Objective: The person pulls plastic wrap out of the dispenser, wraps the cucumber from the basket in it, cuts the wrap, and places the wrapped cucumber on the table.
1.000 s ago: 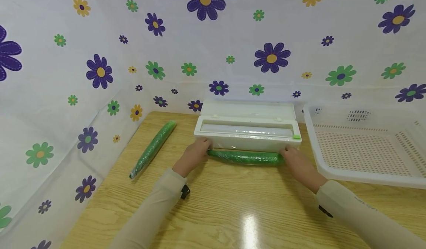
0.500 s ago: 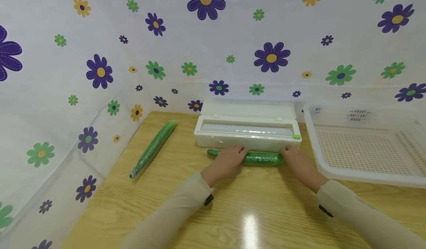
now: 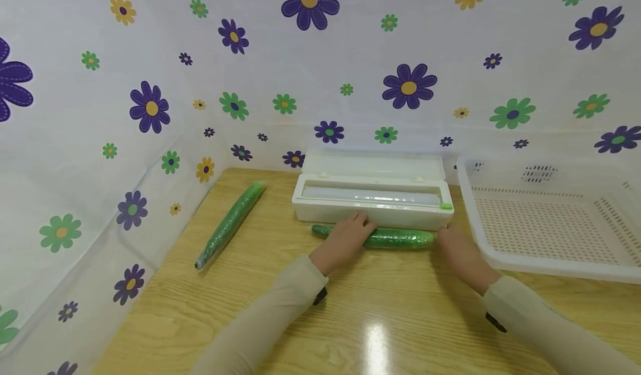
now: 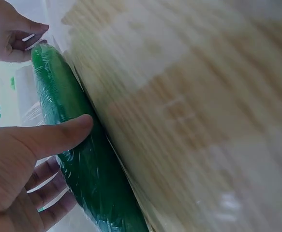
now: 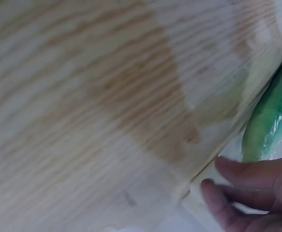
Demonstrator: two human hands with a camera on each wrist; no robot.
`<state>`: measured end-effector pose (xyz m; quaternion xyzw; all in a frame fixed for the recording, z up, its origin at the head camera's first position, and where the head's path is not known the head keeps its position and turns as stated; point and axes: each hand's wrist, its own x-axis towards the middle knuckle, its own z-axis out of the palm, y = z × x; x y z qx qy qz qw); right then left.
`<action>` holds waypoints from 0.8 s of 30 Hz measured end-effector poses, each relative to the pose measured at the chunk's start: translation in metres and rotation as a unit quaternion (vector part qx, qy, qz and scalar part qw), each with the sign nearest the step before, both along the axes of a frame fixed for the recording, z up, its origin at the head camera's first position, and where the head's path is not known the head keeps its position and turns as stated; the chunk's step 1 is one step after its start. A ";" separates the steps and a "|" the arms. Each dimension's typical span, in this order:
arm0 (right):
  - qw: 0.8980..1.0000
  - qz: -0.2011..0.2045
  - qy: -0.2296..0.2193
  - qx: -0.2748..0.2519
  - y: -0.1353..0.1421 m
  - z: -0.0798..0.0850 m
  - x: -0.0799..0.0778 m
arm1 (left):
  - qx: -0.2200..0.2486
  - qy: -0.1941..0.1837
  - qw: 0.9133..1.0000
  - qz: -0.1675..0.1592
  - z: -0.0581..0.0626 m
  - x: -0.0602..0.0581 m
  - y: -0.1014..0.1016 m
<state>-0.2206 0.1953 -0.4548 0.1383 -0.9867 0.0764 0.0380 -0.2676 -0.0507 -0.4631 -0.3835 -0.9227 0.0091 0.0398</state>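
A long green cucumber wrapped in clear film lies crosswise on the wooden table, in front of a white cling film box. My left hand grips it left of its middle. In the left wrist view the thumb lies over the wrapped cucumber, the fingers at its other side. Just off the cucumber's right end is my right hand, its fingers bent. The right wrist view shows the thumb and index tips apart, with nothing distinct between them. A second wrapped cucumber lies slanted at the left.
The film box's lid stands open at the back, with the film roll inside and a green piece at its right end. A white perforated basket stands at the right. A flower-printed sheet surrounds the table's back and left.
My left hand has moved right from the cucumber's left end to nearer its middle. My right hand has shifted slightly right, baring the cucumber's right end.
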 end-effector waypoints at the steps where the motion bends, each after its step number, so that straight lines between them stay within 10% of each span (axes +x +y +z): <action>1: 1.000 -0.008 0.001 0.006 0.001 0.001 0.001 | 0.003 0.002 1.000 -0.002 0.000 0.000 0.000; 6: 0.999 0.000 0.047 -0.025 -0.001 0.006 0.005 | 0.007 0.002 1.000 -0.004 0.000 -0.002 0.002; 16: 0.973 0.188 0.128 -0.030 -0.022 -0.002 -0.006 | 0.000 -0.007 1.000 -0.002 0.003 -0.006 0.001; 24: 0.971 0.193 0.140 -0.010 -0.025 -0.012 -0.015 | -0.025 0.017 0.999 -0.013 0.004 -0.005 0.001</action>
